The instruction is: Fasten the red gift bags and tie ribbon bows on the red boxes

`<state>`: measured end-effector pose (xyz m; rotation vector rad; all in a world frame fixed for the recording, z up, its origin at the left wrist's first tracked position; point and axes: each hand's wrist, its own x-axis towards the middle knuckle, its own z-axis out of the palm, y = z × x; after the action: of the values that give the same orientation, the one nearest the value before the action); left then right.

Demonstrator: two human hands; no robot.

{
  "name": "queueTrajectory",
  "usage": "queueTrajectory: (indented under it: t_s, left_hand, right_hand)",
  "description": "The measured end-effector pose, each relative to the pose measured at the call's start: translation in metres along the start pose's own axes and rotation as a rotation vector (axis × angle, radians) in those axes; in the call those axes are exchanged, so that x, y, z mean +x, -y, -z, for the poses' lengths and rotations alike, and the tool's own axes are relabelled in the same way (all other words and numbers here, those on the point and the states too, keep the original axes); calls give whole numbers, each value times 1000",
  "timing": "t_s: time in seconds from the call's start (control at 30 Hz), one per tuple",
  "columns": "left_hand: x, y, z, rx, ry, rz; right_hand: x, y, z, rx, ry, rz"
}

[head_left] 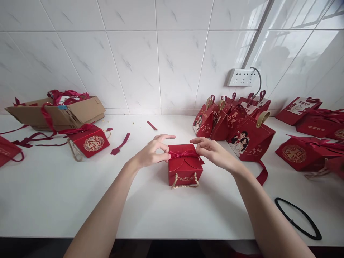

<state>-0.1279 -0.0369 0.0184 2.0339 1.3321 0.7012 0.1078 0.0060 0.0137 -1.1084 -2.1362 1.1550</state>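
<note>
A small red gift box [185,173] with gold lettering and a twisted rope handle [185,186] stands upright before me. Across its scalloped top runs a dark pink ribbon [184,154], tied at the middle. My left hand [156,150] pinches the ribbon's left part between thumb and finger, its other fingers held away. On the opposite side, my right hand [211,150] is closed on the ribbon's right part near the box's top edge. The fingers partly hide the ribbon ends.
At the back left a cardboard box [64,114] holds ribbons and red packaging, with another red box [91,143] in front. Several red gift bags [249,139] stand at right, near more red boxes [298,154]. A black band [298,215] lies front right; a socket strip [242,77] hangs behind.
</note>
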Motion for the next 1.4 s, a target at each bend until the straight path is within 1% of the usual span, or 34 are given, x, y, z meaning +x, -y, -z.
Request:
queueTrajectory:
  t_s: [0.1, 0.3, 0.43, 0.6, 0.83, 1.0, 1.27, 1.4]
  left_hand:
    - [0, 0, -1, 9, -1, 10]
    - [1, -1, -6, 35, -66, 21]
    - [0, -4, -6, 56, -93, 11]
    - [-1, -7, -4, 28, -109, 8]
    - [-1, -4, -2, 23, -57, 26]
    - [-1, -2, 1, 24, -24, 24]
    - [-3, -3, 3, 10, 24, 35]
    - [-2, -2, 3, 10, 36, 19]
  right_hand:
    - [-1, 0, 0, 14, 4, -7]
    - [-2, -1, -1, -20, -7, 141]
    - [-1, -2, -1, -48, -6, 143]
    - [-1, -2, -1, -111, -75, 180]
    - [-1, -3, 2, -141, -78, 179]
    - [-1, -4, 6, -119, -26, 183]
    - [-5, -6, 15, -150, 35, 175]
    - [-5, -10, 21, -153, 78, 180]
